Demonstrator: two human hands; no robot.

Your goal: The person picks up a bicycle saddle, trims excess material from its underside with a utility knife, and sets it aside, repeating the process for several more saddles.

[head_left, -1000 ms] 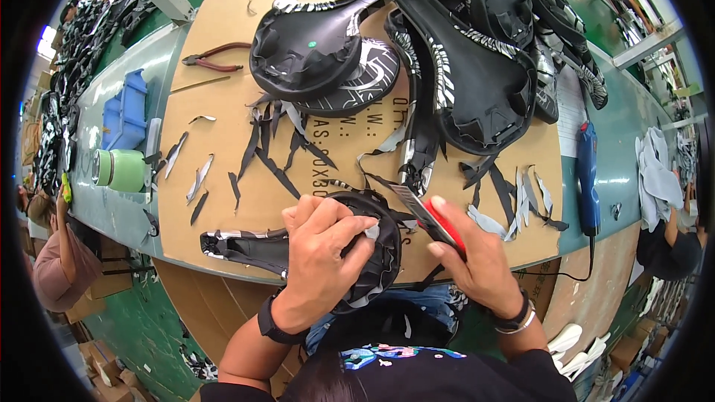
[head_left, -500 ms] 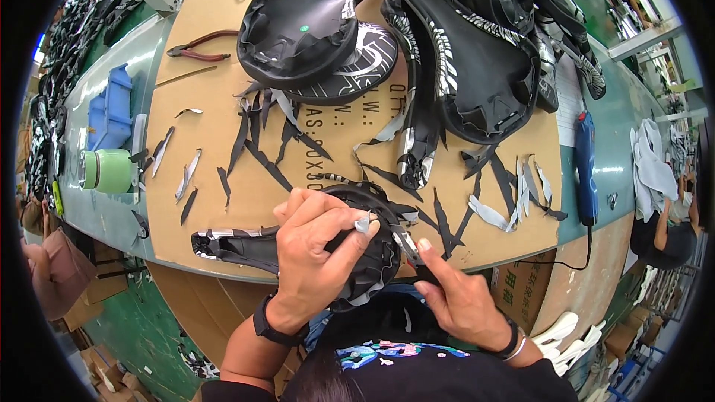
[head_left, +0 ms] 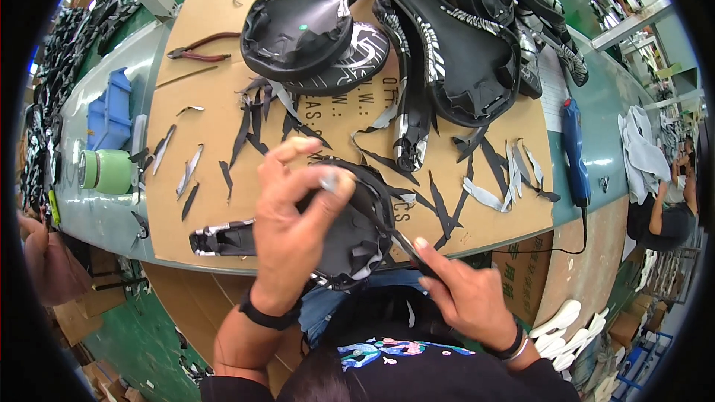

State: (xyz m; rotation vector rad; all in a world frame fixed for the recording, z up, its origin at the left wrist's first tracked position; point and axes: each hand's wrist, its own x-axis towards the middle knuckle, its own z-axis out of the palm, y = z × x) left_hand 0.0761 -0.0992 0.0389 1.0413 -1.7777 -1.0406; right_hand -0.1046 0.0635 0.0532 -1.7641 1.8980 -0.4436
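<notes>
A black bicycle saddle (head_left: 346,242) lies underside up at the table's near edge, its narrow nose (head_left: 223,240) pointing left. Above its far rim, my left hand (head_left: 287,216) is closed in a pinch on a strip of cover material (head_left: 328,182), whose grey end shows between thumb and forefinger. At the saddle's right rim, my right hand (head_left: 465,290) grips a slim knife-like tool (head_left: 406,244) with a dark handle. The tool's tip meets the rim; its exact kind is hard to make out.
More saddles (head_left: 477,67) are piled at the far side. Cut strips (head_left: 439,212) litter the cardboard sheet (head_left: 216,104). Red-handled pliers (head_left: 201,48), a blue bin (head_left: 110,112) and a green jar (head_left: 108,171) stand left. A blue corded tool (head_left: 575,152) lies right.
My left hand has moved left and away with the strip, off the rim. My right hand has shifted slightly right and nearer with the tool. The saddle has tilted a little.
</notes>
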